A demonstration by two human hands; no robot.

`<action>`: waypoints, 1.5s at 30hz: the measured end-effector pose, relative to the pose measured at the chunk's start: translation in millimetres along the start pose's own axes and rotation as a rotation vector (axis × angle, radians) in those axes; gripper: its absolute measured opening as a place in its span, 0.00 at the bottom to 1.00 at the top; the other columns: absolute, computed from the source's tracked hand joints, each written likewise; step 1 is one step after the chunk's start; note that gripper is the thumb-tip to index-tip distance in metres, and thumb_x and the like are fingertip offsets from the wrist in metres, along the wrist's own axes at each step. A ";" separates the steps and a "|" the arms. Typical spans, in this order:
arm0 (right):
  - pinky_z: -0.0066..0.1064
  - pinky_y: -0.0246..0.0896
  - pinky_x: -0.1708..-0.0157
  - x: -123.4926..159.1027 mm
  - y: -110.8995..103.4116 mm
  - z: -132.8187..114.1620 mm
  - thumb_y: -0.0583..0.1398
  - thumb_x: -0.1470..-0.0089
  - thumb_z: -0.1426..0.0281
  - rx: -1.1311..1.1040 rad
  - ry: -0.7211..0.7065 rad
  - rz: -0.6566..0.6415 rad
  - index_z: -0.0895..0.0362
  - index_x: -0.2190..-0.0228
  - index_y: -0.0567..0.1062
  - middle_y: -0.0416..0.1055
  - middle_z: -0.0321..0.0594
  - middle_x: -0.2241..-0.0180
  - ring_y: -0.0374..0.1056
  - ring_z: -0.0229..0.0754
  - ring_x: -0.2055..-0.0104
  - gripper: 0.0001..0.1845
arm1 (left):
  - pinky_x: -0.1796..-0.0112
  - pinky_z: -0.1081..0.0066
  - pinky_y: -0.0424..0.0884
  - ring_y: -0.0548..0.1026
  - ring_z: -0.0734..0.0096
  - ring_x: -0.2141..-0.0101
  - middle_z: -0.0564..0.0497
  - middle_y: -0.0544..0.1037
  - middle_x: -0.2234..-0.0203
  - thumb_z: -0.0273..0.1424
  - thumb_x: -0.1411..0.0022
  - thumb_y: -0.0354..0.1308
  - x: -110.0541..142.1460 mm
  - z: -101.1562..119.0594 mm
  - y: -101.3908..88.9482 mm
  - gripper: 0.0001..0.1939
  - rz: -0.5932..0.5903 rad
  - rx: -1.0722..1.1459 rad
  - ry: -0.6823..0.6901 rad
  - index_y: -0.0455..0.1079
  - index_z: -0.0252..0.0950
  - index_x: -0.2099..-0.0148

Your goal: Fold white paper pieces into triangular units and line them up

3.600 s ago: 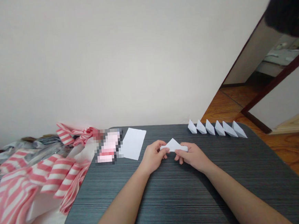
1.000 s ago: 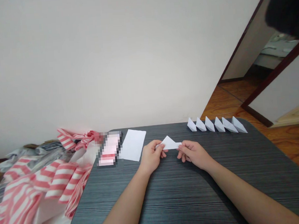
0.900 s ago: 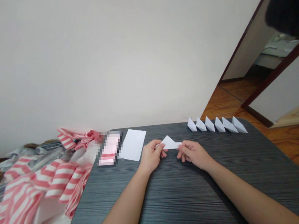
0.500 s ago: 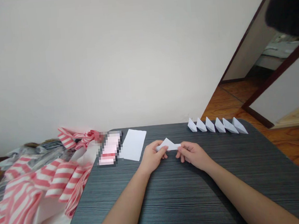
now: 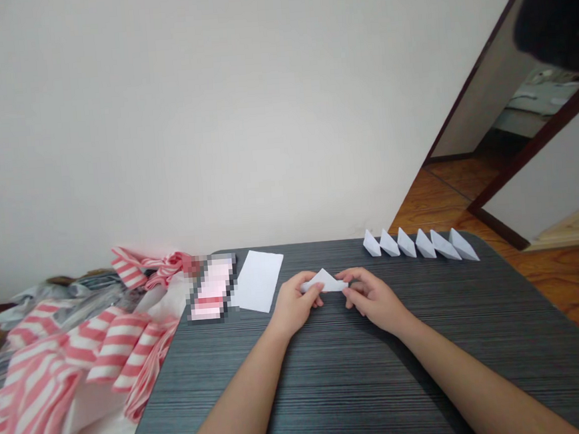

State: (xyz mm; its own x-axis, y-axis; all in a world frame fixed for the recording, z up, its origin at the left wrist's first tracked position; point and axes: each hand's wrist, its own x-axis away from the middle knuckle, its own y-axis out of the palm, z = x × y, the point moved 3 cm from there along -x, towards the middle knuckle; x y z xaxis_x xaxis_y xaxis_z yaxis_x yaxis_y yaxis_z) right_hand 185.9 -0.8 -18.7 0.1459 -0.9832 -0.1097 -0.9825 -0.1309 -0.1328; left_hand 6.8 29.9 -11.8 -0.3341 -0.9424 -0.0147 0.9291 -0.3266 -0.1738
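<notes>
While both hands pinch it at the middle of the table, the folded white paper triangle [image 5: 325,282] sits with its point up and its base running from hand to hand. The left hand [image 5: 293,303] holds the left end in a narrow pinch, its fingers [image 5: 311,289] curled over the paper. The right hand [image 5: 373,298] has just changed its grip: its fingers [image 5: 355,284] now arch higher and wrap over the right end, where a moment ago they lay flatter along the strip. The two hands now sit a little closer together, with less of the base showing between them.

Both forearms rest on the dark striped tabletop [image 5: 333,387]. Just left of the hands lies a flat white paper sheet [image 5: 258,281], and beside it a pink-and-white object [image 5: 212,288] is hidden by pixelation. To the upper right, six folded paper pieces [image 5: 419,245] stand in a neat row along the table's far edge. Pink-and-white striped cloth [image 5: 71,368] heaps up at the lower left, off the table's edge, while a wooden floor [image 5: 449,204] shows at the right.
</notes>
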 end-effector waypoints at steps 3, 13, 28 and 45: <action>0.23 0.56 0.84 -0.5 1.0 0.7 0.57 0.47 0.66 -0.006 0.000 -0.015 0.55 0.66 0.63 0.65 0.44 0.54 0.67 0.32 0.75 0.07 | 0.75 0.76 0.66 0.71 0.75 0.79 0.52 0.72 0.80 0.40 0.42 0.53 -0.2 0.2 0.3 0.16 -0.013 -0.004 0.002 0.68 0.33 0.59; 0.23 0.56 0.83 -1.1 -2.1 3.5 0.57 0.47 0.65 0.136 0.026 0.005 0.55 0.63 0.66 0.70 0.38 0.71 0.66 0.35 0.78 0.10 | 0.75 0.76 0.65 0.71 0.75 0.78 0.52 0.72 0.80 0.40 0.42 0.52 0.0 0.4 0.4 0.15 0.003 -0.015 0.026 0.68 0.34 0.60; 0.27 0.59 0.75 -3.1 -6.1 0.0 0.56 0.46 0.65 0.313 -0.055 0.071 0.56 0.73 0.70 0.68 0.37 0.73 0.63 0.36 0.77 0.08 | 0.53 0.65 0.63 0.69 0.65 0.55 0.46 0.72 0.56 0.30 0.44 0.55 3.0 21.7 -1.1 0.05 0.005 -0.281 0.319 0.71 0.36 0.65; 0.27 0.59 0.79 -1.2 -3.6 -2.6 0.56 0.46 0.65 0.161 -0.003 0.100 0.54 0.67 0.67 0.66 0.32 0.78 0.64 0.35 0.81 0.06 | 0.72 0.75 0.59 0.67 0.75 0.74 0.53 0.72 0.76 0.37 0.39 0.49 6.1 21.2 2.9 0.15 -0.130 -0.378 0.231 0.71 0.33 0.70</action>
State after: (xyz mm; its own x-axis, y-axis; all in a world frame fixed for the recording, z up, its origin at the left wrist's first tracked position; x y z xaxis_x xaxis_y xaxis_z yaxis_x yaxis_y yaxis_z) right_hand 189.0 0.5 -15.5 0.0488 -0.9899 -0.1329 -0.9609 -0.0102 -0.2767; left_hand 10.8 21.7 8.4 -0.5106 -0.8406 -0.1810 0.7682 -0.3513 -0.5352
